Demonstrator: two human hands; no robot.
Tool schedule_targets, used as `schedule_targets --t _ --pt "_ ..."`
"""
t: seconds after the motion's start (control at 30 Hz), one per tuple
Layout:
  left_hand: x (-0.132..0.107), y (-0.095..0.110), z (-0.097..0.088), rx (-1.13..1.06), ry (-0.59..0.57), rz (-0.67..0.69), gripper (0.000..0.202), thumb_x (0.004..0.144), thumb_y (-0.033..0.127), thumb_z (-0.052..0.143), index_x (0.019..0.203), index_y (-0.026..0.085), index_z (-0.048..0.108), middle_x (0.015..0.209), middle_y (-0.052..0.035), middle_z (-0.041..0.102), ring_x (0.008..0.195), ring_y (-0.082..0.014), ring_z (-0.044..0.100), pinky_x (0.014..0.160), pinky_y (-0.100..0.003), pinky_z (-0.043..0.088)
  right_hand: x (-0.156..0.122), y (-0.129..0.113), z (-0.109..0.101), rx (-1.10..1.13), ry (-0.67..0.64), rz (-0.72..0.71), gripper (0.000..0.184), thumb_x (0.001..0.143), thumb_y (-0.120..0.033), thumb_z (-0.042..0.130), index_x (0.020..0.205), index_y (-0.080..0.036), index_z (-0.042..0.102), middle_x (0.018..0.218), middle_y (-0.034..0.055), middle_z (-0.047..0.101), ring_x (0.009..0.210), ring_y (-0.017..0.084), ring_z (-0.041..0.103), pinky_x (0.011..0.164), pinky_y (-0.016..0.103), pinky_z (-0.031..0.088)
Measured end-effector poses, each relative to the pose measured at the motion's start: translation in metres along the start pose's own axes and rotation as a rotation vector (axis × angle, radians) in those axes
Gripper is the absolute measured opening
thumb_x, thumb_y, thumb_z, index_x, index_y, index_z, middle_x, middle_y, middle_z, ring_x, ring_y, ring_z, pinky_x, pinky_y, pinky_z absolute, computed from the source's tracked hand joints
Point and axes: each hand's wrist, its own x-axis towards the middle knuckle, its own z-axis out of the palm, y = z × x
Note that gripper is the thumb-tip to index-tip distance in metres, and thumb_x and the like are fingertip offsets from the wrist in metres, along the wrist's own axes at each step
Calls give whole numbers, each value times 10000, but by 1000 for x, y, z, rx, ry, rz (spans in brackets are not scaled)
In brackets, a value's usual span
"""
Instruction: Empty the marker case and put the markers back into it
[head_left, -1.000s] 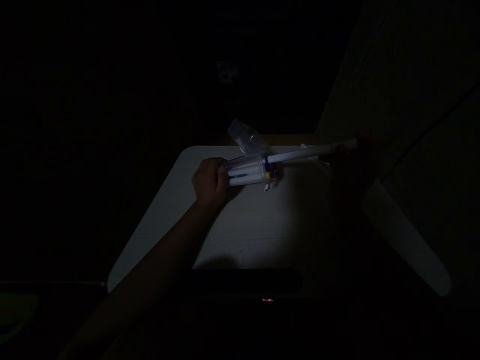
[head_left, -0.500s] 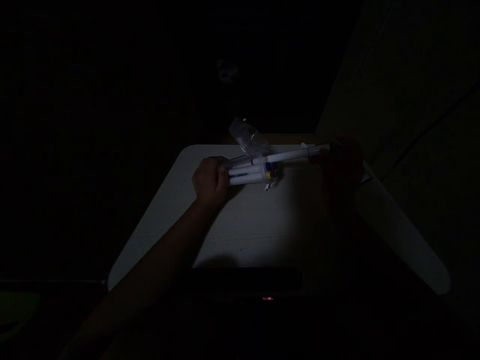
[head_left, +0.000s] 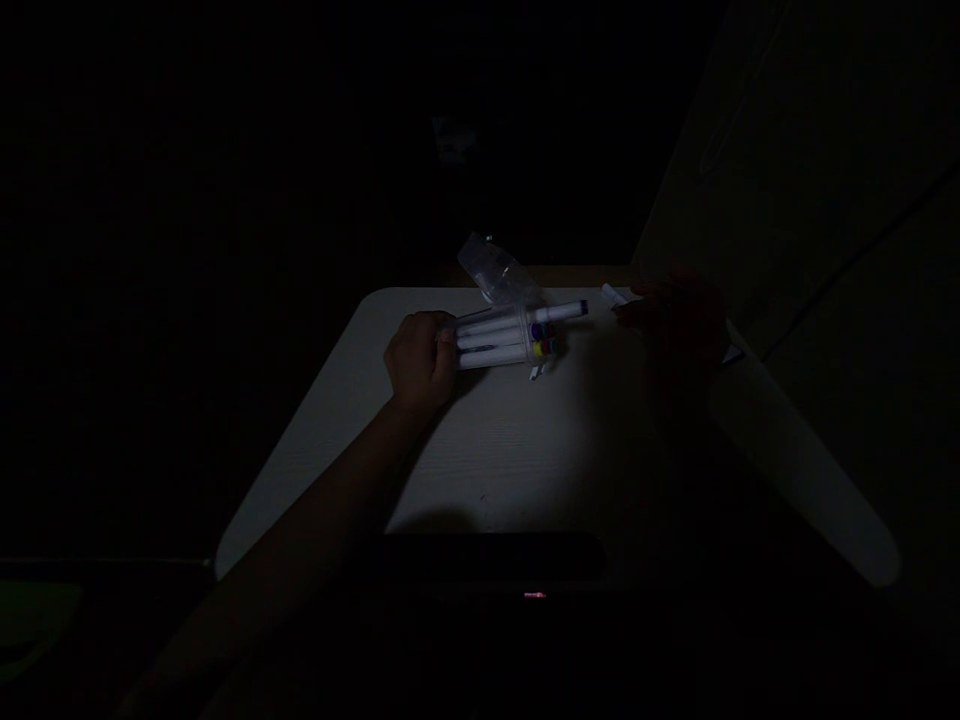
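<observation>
Steadying the bundled markers (head_left: 502, 338) on the table (head_left: 315, 480), the left hand (head_left: 420, 362) grips their ends firmly, while the right hand (head_left: 679, 325), grip too dark to tell, sits beside a loose white marker (head_left: 613, 295).

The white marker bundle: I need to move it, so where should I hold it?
Hold the white marker bundle at its middle, around the clear band, coming from above: the markers lie flat, side by side, and the left hand covers their left ends.
</observation>
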Motion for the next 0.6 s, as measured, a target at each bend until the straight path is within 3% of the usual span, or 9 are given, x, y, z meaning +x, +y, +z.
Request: schedule_targets --t 0.3,0.37,0.47,0.6 --pt "0 0 1 8 15 2 467 975 470 256 990 176 618 918 -120 659 874 -244 596 754 -377 428 1 -1 -6 -98 -1 61 222 847 -313 621 1030 -201 567 978 48 693 722 110 644 706 314 542" --pt "0 0 1 8 12 1 463 973 473 260 990 178 616 919 -117 657 877 -243 596 758 -376 429 4 3 -12 -285 -43 20 160 859 -286 573 984 -193 609 1007 68 696 790 134 642 760 342 537" --pt "0 0 1 11 6 -1 466 971 475 258 995 179 617 917 -117 655 880 -247 597 759 -379 431 8 11 -25 -668 -217 -32 176 841 -233 547 978 -201 653 1060 81 689 977 209 633 907 437 506" --pt "0 -1 1 6 6 3 466 969 480 258 993 182 616 912 -117 652 876 -249 597 762 -381 431 8 23 -38 -1100 -434 45 248 809 -255 643 1050 -203 672 1126 127 648 1123 331 584 954 561 472"
